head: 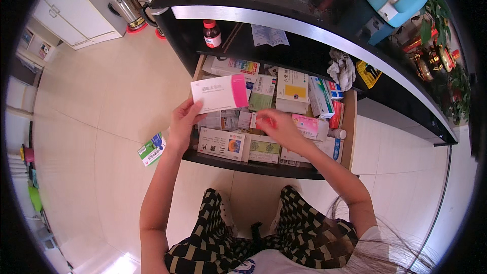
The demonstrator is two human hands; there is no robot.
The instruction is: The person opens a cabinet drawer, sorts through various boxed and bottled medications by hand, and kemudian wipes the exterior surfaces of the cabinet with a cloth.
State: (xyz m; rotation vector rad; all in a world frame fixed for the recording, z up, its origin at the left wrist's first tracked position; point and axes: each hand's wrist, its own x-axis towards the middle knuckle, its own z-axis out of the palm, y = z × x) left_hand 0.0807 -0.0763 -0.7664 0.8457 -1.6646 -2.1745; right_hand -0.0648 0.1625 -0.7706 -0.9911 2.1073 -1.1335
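My left hand (pixel 183 121) holds a white medicine box with a pink end (pixel 215 93) by its near left corner, thumb on top. The box is above the left part of an open drawer (pixel 347 156). Over the middle of that drawer is my right hand (pixel 286 127), slightly blurred, fingers bent. Beneath its fingertips lies a small red-and-white box (pixel 269 122); whether they grip it is unclear. Around it are a pink box (pixel 305 125), a white box with a yellow square (pixel 292 83), a green-and-white box (pixel 263 92) and a white carton (pixel 221 144).
A green-and-white box (pixel 152 149) lies on the floor left of the drawer. On the shelf above stand a brown bottle with a red cap (pixel 211 33), a folded leaflet (pixel 269 35) and a crumpled cloth (pixel 341 69). Metal thermos flasks (pixel 127 2) are at the far left.
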